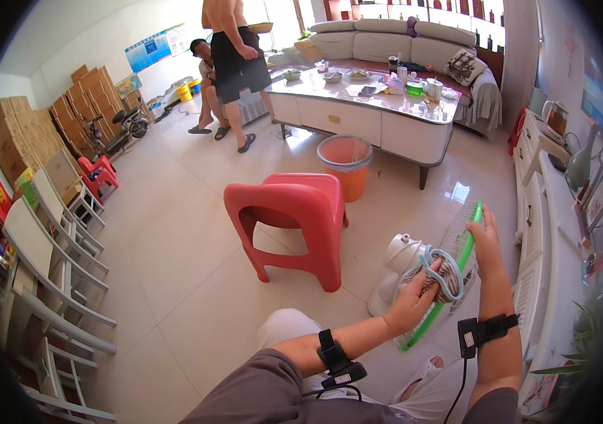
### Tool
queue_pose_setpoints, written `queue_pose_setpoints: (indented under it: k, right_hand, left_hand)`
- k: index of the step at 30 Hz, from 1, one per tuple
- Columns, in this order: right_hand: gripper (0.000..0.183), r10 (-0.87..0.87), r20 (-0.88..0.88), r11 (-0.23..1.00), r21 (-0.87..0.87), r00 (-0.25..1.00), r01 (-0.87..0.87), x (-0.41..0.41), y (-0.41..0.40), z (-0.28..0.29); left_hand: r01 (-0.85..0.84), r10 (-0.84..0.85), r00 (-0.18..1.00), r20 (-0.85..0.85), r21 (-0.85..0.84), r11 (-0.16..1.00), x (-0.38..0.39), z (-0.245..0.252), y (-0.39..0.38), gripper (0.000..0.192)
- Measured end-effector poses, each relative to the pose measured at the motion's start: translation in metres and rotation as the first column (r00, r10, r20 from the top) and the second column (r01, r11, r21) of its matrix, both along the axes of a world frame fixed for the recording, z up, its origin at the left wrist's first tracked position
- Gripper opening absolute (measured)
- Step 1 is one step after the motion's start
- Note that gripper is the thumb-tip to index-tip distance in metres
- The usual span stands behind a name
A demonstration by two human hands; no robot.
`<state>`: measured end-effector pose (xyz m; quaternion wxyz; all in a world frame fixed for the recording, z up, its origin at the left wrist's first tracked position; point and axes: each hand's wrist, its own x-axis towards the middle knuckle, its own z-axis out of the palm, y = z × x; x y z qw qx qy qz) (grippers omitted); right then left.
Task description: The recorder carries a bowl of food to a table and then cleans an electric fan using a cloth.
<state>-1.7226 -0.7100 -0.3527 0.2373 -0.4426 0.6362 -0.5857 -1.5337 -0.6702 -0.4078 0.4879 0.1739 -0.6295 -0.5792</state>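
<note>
A white electric fan with a green-rimmed wire guard stands on the tiled floor before me, turned sideways. My left hand holds a folded striped cloth with light-blue edging against the back of the guard. My right hand rests on the upper part of the green rim, its fingers on the far side and its thumb near the edge. The fan's base is partly hidden behind my left forearm. Straps with small black devices are on both my forearms.
A red plastic chair stands ahead, with an orange lined bin behind it. Beyond is a cluttered coffee table. Two people are at the back left. Pale chairs line the left; a white cabinet stands right.
</note>
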Motion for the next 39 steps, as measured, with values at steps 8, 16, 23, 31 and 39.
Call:
queue_pose_setpoints:
  k: [8, 16, 23, 31, 39]
  right_hand:
    - [0.067, -0.038, -0.044, 0.999, 0.036, 0.998, 0.04, 0.018, 0.001, 0.013]
    - [0.07, -0.078, -0.056, 0.996, 0.031, 0.995, 0.08, 0.004, -0.003, 0.001]
    - [0.066, -0.016, -0.045, 0.999, 0.043, 0.999, 0.018, 0.01, -0.007, 0.008]
    - [0.066, -0.024, -0.03, 0.999, 0.026, 0.999, 0.025, -0.005, -0.009, -0.008]
    - [0.067, -0.06, -0.096, 0.997, 0.04, 0.994, 0.064, 0.01, -0.005, 0.003]
  left_hand:
    - [0.056, -0.1, 0.99, 0.101, 0.365, 0.929, 0.003, -0.064, -0.035, 0.034]
    - [-0.067, -0.036, 0.982, 0.186, 0.521, 0.851, 0.003, -0.072, -0.012, 0.041]
    - [0.195, -0.162, 0.98, -0.117, 0.388, 0.901, 0.027, -0.025, 0.018, 0.037]
    - [0.011, -0.031, 0.999, 0.041, 0.418, 0.908, 0.007, -0.062, -0.009, 0.034]
    - [-0.261, -0.021, 0.913, 0.407, 0.623, 0.737, -0.001, -0.145, -0.016, 0.034]
